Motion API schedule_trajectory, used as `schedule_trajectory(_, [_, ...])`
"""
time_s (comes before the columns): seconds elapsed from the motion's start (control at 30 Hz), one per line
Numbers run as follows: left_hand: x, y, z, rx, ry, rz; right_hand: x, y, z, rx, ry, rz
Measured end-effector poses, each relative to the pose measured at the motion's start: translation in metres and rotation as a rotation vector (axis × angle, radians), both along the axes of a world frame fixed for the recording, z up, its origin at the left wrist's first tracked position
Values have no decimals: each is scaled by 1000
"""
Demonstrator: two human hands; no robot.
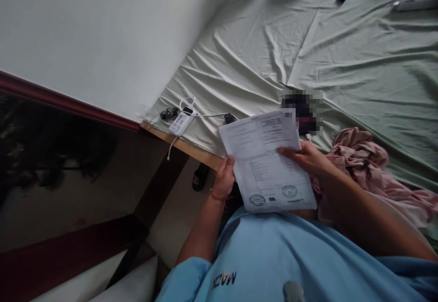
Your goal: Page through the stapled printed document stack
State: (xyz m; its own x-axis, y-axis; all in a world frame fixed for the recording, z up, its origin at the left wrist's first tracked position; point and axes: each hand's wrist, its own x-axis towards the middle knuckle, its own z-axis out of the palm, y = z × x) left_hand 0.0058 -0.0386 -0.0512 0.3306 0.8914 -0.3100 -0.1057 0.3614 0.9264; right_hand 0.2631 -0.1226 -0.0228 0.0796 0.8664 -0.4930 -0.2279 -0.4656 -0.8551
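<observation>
A printed paper document (265, 165) with round and oval stamps lies between my two hands, close in front of my blue shirt. My left hand (224, 177) pinches its left edge, thumb on top; a red string circles that wrist. At the right edge, my right hand (304, 157) grips the sheet, with a finger across the print. Whether it is one sheet or several, I cannot tell. Just beyond the paper's top right corner is a dark object (301, 106), blurred by pixels.
A pale green sheet (253, 74) covers the bed. Near its left edge sit a white power bank-like device (182, 120) with a cable and several small dark round things (169, 113). A crumpled pink cloth (362, 156) lies at right. A white wall (112, 33) borders the left.
</observation>
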Motion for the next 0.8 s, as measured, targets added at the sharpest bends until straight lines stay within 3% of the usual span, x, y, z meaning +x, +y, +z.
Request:
schedule_trajectory(0.2, [12, 6, 8, -85, -34, 131, -4, -2, 1, 72, 41, -61])
schedule_trajectory(0.43, [11, -8, -2, -242, -118, 161, -7, -10, -15, 65, 84, -178])
schedule_trajectory(0.53, [4, -18, -10, -150, 45, 105, -10, -4, -21, 76, 59, -249])
schedule_trajectory(0.6, [-4, -22, -16, -59, 200, 15, -9, 0, -19, 77, -13, -209])
schedule_trajectory(0.73, [-16, -17, -24, 144, 499, -21, 13, -5, 5, 171, -451, -193])
schedule_trajectory(0.8, [-20, -11, -25, 234, 580, -29, 29, -15, 22, 226, -542, -209])
